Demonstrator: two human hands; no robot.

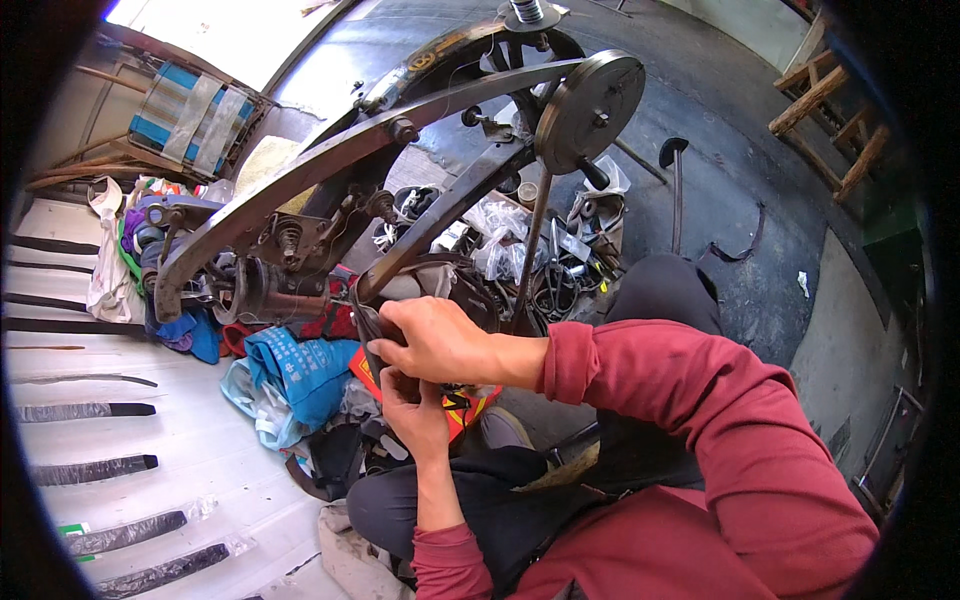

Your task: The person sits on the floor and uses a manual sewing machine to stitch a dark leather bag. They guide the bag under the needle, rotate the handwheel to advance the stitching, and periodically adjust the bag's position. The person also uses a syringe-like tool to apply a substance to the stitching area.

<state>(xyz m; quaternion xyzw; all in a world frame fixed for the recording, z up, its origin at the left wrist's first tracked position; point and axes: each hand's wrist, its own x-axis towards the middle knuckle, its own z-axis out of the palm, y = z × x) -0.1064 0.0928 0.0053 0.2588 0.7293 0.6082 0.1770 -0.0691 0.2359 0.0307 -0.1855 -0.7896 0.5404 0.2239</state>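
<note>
A cobbler's-style sewing machine with a long curved metal arm stands in front of me. My right hand is closed at the lower end of its slanting bar, fingers bent over a dark piece of cloth or leather. Just below, my left hand has its thumb and fingers pinched together at the lower part of the same dark piece. My fingers hide much of it, so its kind is unclear. The round handwheel with its knob is at the upper right, touched by neither hand.
A blue cloth bag lies left of my hands among heaped fabrics. Behind the bar are plastic packets and small tools. Dark wrapped strips lie on the pale surface at left. A wooden stool stands far right, a folded blue chair far left.
</note>
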